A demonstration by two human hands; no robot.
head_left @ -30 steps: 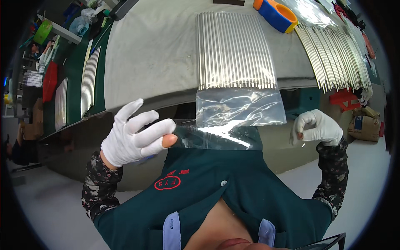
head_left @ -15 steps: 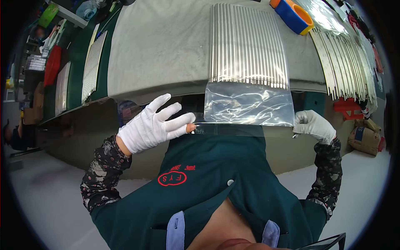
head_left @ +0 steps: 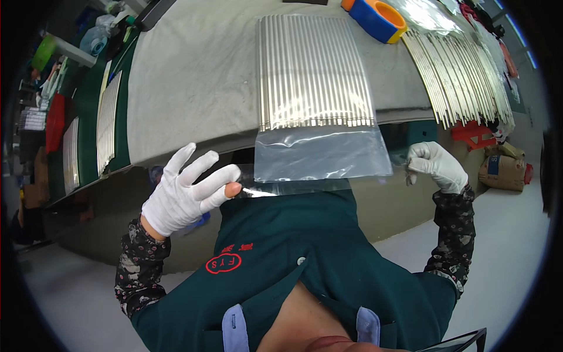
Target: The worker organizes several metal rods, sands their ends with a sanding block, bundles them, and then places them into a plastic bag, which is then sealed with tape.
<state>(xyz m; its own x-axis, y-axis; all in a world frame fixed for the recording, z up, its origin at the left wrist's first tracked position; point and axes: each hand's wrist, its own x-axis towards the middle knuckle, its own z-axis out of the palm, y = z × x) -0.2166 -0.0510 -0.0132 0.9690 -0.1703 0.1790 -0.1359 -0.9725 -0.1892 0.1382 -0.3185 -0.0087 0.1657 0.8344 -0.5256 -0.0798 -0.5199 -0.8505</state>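
Observation:
A clear plastic bag (head_left: 319, 155) lies on the table with a row of slim silvery metal rods (head_left: 314, 76) inside; its flat end hangs over the front edge toward me. Just below that end a strip of clear tape (head_left: 293, 189) stretches between my hands. My left hand (head_left: 182, 196), white-gloved with a bare thumb tip, pinches the strip's left end, its other fingers spread. On the right, my gloved right hand (head_left: 440, 167) is closed at the strip's other end, a little apart from the bag's corner. Whether the tape touches the bag I cannot tell.
An orange and blue ring-shaped tape holder (head_left: 375, 20) stands behind the bag. Loose rods (head_left: 460, 76) lie at the right, jutting past the table edge. More rods (head_left: 108, 123) rest on the green surface at left. A brown sack (head_left: 503, 172) sits at the far right.
The view has shifted, so the table's contents sit farther left. My right hand has moved off the bag's corner, and my hands are wider apart with the tape between them.

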